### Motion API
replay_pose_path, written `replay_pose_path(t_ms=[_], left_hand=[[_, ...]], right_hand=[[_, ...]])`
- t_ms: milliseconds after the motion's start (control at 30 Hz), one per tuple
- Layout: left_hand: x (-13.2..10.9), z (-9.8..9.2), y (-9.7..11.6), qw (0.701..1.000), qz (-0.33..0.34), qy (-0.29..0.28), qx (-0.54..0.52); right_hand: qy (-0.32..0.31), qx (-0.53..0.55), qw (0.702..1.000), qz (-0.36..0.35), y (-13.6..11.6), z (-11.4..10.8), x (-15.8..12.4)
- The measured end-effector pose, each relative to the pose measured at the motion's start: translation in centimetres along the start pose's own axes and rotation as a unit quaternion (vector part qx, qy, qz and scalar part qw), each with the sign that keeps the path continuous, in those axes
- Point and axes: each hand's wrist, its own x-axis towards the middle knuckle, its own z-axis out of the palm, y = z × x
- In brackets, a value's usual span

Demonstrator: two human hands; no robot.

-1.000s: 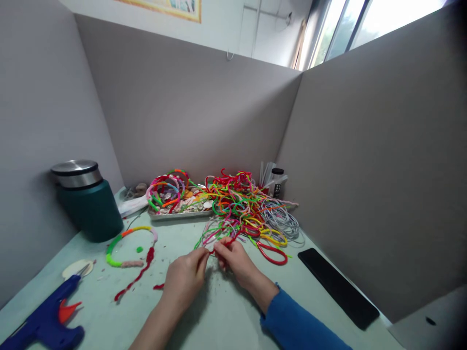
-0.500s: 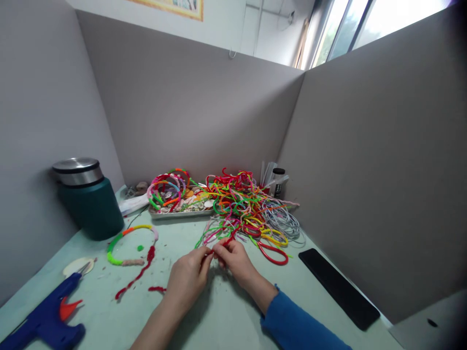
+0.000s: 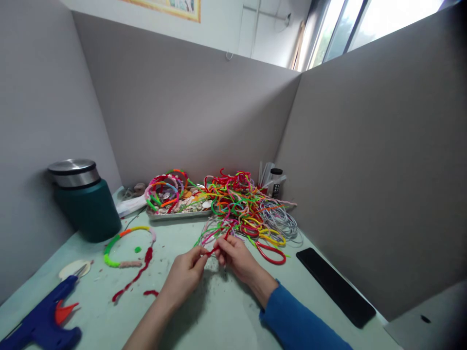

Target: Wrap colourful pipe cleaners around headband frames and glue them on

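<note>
You pinch a red fuzzy strip (image 3: 212, 252) between the fingertips of your left hand (image 3: 183, 273) and right hand (image 3: 237, 256), over the middle of the counter (image 3: 226, 321). Toward the left edge lie a multicoloured ring (image 3: 109, 250) and, nearer you, a blue glue gun (image 3: 40, 316). A tangle of colourful strands (image 3: 239, 199) sits near the far edge.

A single head-worn view, forward and down over the nearby table (image 3: 226, 316) toward the grey back partition (image 3: 193, 112).
</note>
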Motion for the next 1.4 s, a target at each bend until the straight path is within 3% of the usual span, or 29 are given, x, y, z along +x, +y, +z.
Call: replay_pose_path(t_ms=[167,400,600,700,800,1000,1267,1400], left_hand=[[0.0,0.2,0.1,0.999,0.031,-0.016,-0.008],[0.0,0.3,0.0,1.000,0.021,0.006,0.010],[0.0,-0.2,0.2,0.996,0.035,-0.059,-0.058],[0.1,-0.2,-0.1,0.997,-0.004,-0.029,-0.073],[0.2,0.0,-0.3,1.000,-0.011,-0.005,-0.025],[0.0,0.4,0.2,0.998,0.049,-0.018,0.022],[0.0,0.7,-0.1,0.991,0.039,0.009,0.126],[0.1,0.6,0.0,0.997,0.023,0.010,0.079]], right_hand=[[0.022,-0.055,0.998,-0.018,0.2,0.2,0.1],[0.076,-0.123,0.989,-0.027,0.5,0.5,0.2],[0.050,-0.100,0.994,-0.001,0.6,0.3,0.0],[0.040,-0.045,0.998,0.006,0.4,0.1,0.1],[0.042,-0.011,0.999,-0.008,0.1,-0.1,0.1],[0.041,-0.070,0.996,-0.045,0.2,0.5,0.0],[0.053,-0.100,0.992,-0.048,0.5,0.8,-0.3],[0.067,-0.064,0.995,-0.048,0.3,1.0,-0.4]])
